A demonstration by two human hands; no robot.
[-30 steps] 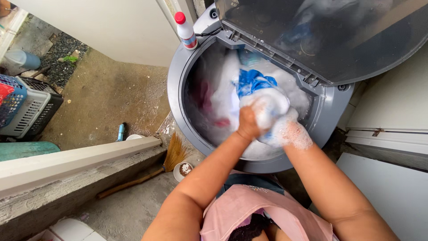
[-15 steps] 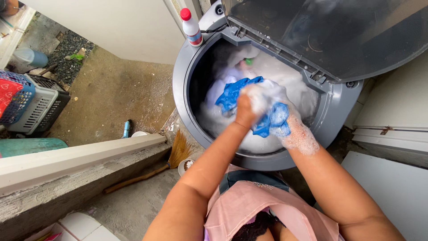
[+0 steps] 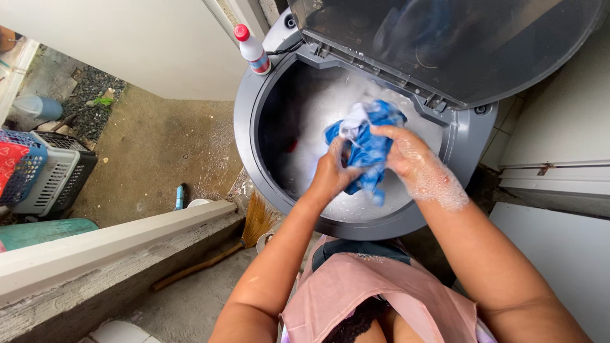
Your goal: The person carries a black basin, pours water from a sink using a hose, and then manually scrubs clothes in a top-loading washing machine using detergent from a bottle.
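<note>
A wet blue and white garment point(image 3: 368, 143) is bunched up over the open tub of a grey top-loading washing machine point(image 3: 244, 130). My left hand point(image 3: 330, 174) grips its lower left side. My right hand point(image 3: 413, 159), covered in soap foam, grips it from the right. Both hands press the cloth between them above foamy white water point(image 3: 318, 111). A red piece of cloth point(image 3: 292, 146) shows at the tub's left wall. The machine's dark lid point(image 3: 445, 44) stands raised behind.
A white bottle with a red cap point(image 3: 252, 49) stands on the machine's back left corner. A broom point(image 3: 254, 219) lies by a low concrete wall point(image 3: 114, 254). Laundry baskets point(image 3: 44, 174) sit on the wet floor at far left. White panels point(image 3: 559, 146) are on the right.
The view has shifted, so the machine sits lower in frame. My hands have lifted and bunched the blue garment into a tighter wad. Less white cloth shows around it.
</note>
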